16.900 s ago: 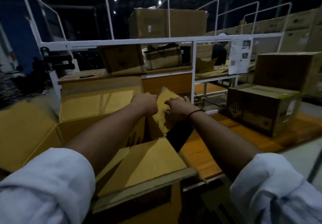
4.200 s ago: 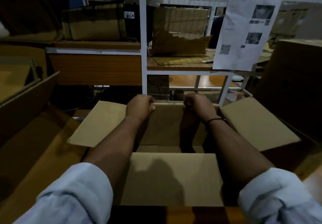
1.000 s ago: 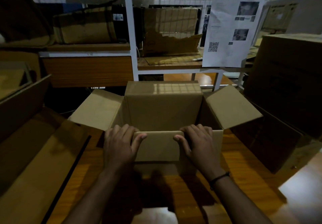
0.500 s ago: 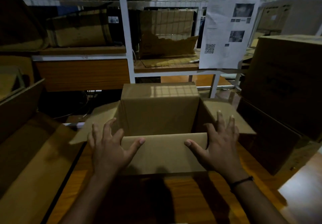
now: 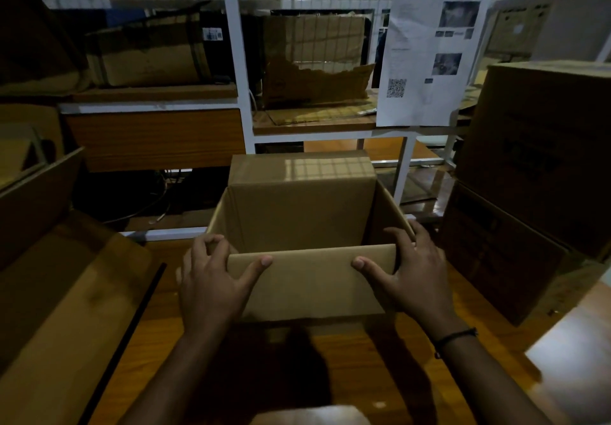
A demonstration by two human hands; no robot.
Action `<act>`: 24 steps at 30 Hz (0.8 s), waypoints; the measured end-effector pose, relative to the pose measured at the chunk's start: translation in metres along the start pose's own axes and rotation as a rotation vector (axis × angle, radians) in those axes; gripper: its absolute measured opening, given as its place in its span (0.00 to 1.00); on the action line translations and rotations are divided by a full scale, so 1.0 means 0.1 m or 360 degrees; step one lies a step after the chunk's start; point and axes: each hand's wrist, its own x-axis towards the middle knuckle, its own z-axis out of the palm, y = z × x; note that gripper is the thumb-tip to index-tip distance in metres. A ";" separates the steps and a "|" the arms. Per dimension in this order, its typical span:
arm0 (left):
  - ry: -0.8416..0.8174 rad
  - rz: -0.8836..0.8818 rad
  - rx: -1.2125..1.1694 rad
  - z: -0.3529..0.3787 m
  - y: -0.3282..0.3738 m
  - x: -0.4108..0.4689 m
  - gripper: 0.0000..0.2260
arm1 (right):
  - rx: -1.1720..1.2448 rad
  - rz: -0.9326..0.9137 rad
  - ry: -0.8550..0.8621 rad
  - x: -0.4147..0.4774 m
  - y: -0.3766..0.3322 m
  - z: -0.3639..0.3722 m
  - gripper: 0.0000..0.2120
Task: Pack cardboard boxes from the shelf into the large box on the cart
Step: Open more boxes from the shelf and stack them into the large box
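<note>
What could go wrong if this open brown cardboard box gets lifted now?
1. The left hand and right hand grip only the near corners of the open brown cardboard box, so it may tip away or slip.
2. Its upright far flap could catch the white metal shelf frame.
3. The stacked dark cardboard boxes sit close on the right, and swinging that way may bump them.

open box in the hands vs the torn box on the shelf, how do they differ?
The open box has clean straight edges; the torn box has a ragged front edge. The open box sits on the wooden surface, with the left hand and right hand holding its near corners; the torn box stands untouched on the shelf. Both are brown cardboard.
</note>
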 end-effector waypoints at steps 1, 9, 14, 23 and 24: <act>-0.0015 -0.0031 -0.0050 -0.02 0.01 -0.03 0.29 | 0.0042 -0.0014 -0.0010 -0.01 0.05 0.00 0.42; 0.0236 -0.0253 -0.1093 -0.45 -0.22 -0.20 0.12 | 0.1233 -0.0247 -0.0025 -0.30 0.75 -0.33 0.22; 0.0409 -0.0593 -0.1607 -0.46 -0.39 -0.09 0.14 | 0.1092 -0.0284 0.0081 -0.30 0.76 -0.29 0.22; 0.0416 -0.0732 -0.1677 -0.46 -0.27 -0.14 0.09 | 0.0811 0.0187 0.0571 0.00 0.26 -0.27 0.14; 0.0414 -0.0701 -0.1585 -0.46 -0.23 -0.15 0.10 | 0.0749 0.0213 0.0607 0.05 0.22 -0.26 0.16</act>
